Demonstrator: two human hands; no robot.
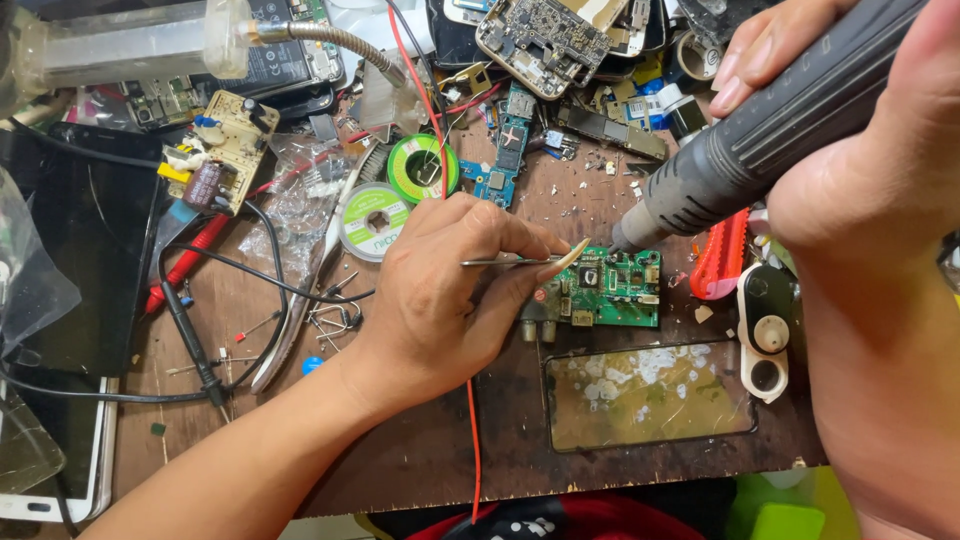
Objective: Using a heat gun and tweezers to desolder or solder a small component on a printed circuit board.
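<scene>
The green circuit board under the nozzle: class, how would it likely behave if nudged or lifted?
The green circuit board looks thin and flat, so probably stiff and light. Lying loose on the wooden table, it may slide. Its small parts seem fragile.

We see a green circuit board [610,288], a grey ribbed hot-air tool [770,130], a red wire [473,440] and a brown worktop [420,450]
</scene>
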